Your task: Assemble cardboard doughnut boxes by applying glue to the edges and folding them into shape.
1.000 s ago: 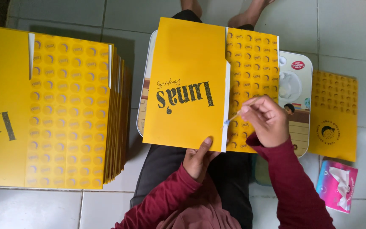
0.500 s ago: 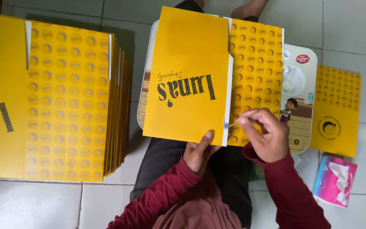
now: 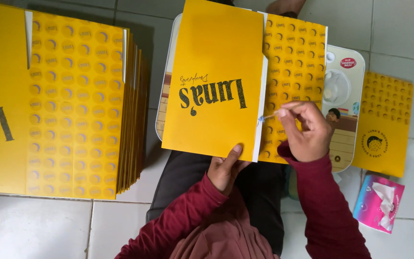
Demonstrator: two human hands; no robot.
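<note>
A flat yellow cardboard box blank with a plain panel and a dot-patterned panel [image 3: 216, 81] is seen lying across the lap of a seated person, on top of a pale rectangular tray with a printed picture [image 3: 343, 86]. The near edge of the plain panel is held by the left hand [image 3: 226, 170], whose thumb is pressed on top of the card while the other fingers are hidden beneath it, so the grip is closed on the blank. A thin stick-like tool with a pale tip [image 3: 267, 116] is pinched between the fingertips of the right hand [image 3: 305, 129], and its tip is placed at the white seam where the two panels meet. A tall stack of matching yellow folded blanks [image 3: 73, 105] is laid on the grey tiled floor [image 3: 34, 225] to the left, well apart from the hands. A smaller yellow card piece with a round emblem [image 3: 384, 124] is set just beside the tray on the right, and a pink tissue packet [image 3: 378, 203] lies near it, below. Dark red sleeves are worn on both arms.
</note>
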